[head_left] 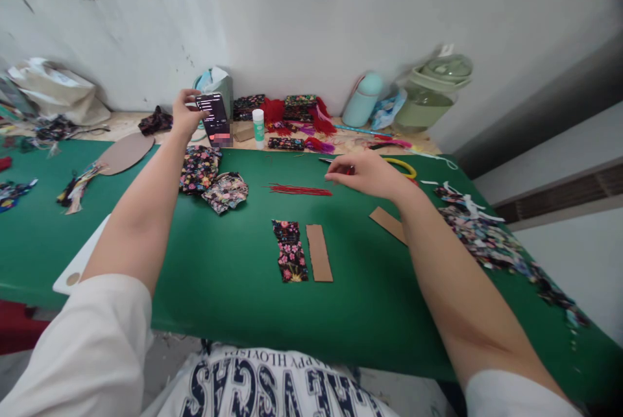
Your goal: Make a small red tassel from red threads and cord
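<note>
- Left hand: fingers and thumb closed on the upper part of a dark smartphone with a lit screen; phone stands tilted, near the back of the green work surface
- Right hand: fingers bent, palm down, over the middle of yellow-handled scissors; handle loop shows on the wrist side, metal tip beyond the knuckles. Cannot tell whether it grips them or only hovers
- Bundle of thin red threads: laid straight, just to the left of the right fingertips
- Black floral fabric strip: flat, nearer the body than the right hand and left of it; edges ragged
- Plain brown cardboard strip: just beside the fabric, roughly parallel, not touching. Second brown cardboard strip slants partly behind the right forearm
- White glue stick with green label: upright, right of the phone hand
- Progress, as judged: pieces look cut and set out; fabric and cardboard separate, cardboard bare, threads loose, so no joining seen on this set
- Small black floral roll with magenta tassel: beyond and left of the right hand; looks further along than the loose pieces
- Multicoloured heap of fabric scraps: right of the right forearm
</note>
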The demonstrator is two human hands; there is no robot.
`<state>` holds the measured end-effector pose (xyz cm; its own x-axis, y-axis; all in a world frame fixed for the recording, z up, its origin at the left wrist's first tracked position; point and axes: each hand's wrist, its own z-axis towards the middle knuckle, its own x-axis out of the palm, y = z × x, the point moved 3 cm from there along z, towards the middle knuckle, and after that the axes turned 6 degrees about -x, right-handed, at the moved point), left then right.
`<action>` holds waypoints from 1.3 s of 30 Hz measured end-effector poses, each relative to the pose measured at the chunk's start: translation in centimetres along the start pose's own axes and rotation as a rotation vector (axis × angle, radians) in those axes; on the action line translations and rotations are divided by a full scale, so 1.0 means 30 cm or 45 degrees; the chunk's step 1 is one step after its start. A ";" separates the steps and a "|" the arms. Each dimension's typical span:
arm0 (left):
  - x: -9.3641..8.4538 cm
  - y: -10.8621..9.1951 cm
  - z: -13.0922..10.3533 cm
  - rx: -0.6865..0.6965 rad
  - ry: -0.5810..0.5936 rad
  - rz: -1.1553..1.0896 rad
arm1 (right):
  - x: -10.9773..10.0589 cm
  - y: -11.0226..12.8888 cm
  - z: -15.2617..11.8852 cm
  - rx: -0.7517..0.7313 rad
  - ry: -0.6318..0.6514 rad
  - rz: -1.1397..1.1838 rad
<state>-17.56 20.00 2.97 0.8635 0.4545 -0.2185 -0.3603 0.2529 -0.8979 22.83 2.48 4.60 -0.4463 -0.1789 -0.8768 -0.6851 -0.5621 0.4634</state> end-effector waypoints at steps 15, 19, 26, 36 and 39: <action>0.007 -0.041 -0.027 -0.146 -0.006 -0.046 | -0.009 0.016 -0.004 -0.009 -0.017 0.005; 0.009 -0.055 -0.037 -0.188 0.010 -0.048 | -0.008 0.017 -0.004 0.003 0.002 -0.001; 0.011 -0.059 -0.034 -0.217 0.025 0.017 | -0.008 0.015 -0.006 -0.036 -0.028 0.000; 0.010 -0.018 -0.024 -0.105 0.011 -0.125 | -0.010 0.012 -0.007 -0.045 -0.030 -0.006; 0.010 -0.014 -0.025 -0.085 0.010 -0.115 | -0.011 0.014 -0.007 -0.054 -0.032 -0.021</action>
<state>-16.90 19.39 2.98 0.8943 0.4255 -0.1381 -0.2567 0.2352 -0.9374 22.82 2.12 5.05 -0.4501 -0.1494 -0.8804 -0.6676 -0.5984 0.4429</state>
